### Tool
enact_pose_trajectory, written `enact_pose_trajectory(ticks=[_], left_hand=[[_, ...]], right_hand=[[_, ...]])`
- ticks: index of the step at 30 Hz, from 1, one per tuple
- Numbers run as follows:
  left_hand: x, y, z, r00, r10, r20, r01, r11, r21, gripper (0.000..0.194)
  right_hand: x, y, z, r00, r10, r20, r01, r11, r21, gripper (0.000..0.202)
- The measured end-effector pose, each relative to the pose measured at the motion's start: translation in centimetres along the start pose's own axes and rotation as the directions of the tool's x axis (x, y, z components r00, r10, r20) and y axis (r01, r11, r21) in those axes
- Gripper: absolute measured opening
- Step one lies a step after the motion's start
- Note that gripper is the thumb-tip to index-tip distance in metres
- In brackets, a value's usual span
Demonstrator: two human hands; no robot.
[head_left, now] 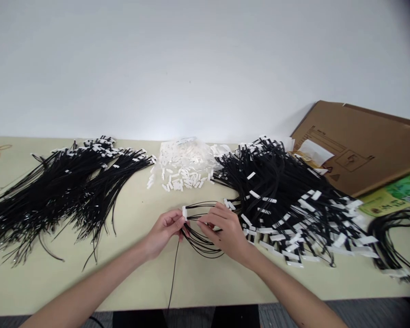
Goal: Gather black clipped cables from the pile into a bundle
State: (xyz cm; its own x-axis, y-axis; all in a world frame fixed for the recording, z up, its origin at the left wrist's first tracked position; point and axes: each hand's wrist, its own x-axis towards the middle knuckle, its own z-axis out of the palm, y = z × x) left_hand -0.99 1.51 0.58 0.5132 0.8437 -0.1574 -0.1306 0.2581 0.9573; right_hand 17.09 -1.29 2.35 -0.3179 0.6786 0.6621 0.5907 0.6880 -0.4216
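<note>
From the head view, the left hand (pixel 164 232) pinches a white tag (pixel 185 212) between thumb and forefinger, fingers closed on it. The right hand (pixel 225 231) grips a small bundle of black cords (pixel 201 241) at 6 o'clock of the tabletop (pixel 140 282), fingers curled tight around them. One loose cord (pixel 173 278) hangs down toward the near edge.

At 9 o'clock lies a big pile of black cords (pixel 54 191); at 3 o'clock a tagged pile (pixel 287 205); at 12 o'clock loose white tags (pixel 184 168). A cardboard sheet (pixel 358 146) leans at 2 o'clock.

To do it well — I think — keep the bundle steady and handle only one tag at a time.
</note>
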Motion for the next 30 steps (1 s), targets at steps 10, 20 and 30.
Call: enact_pose_trajectory(ticks=[10,20,30], left_hand=[[-0.1,-0.2,0.0,0.998,0.013,0.056,-0.017,0.998,0.064,0.021],[-0.1,-0.2,0.1,0.999,-0.006,0.033,0.005,1.000,0.030,0.020],[0.1,0.2,-0.1,0.995,-0.022,-0.100,0.011,0.994,-0.113,0.020]], right_hand=[[-0.3,-0.2,0.5,0.999,-0.036,0.032,0.036,0.999,0.009,0.013],[-0.4,-0.2,0.4,0.997,-0.062,-0.042,0.059,0.996,-0.072,0.010],[-0.7,-1.1,0.9,0.913,-0.348,0.215,0.373,0.924,-0.086,0.019]])
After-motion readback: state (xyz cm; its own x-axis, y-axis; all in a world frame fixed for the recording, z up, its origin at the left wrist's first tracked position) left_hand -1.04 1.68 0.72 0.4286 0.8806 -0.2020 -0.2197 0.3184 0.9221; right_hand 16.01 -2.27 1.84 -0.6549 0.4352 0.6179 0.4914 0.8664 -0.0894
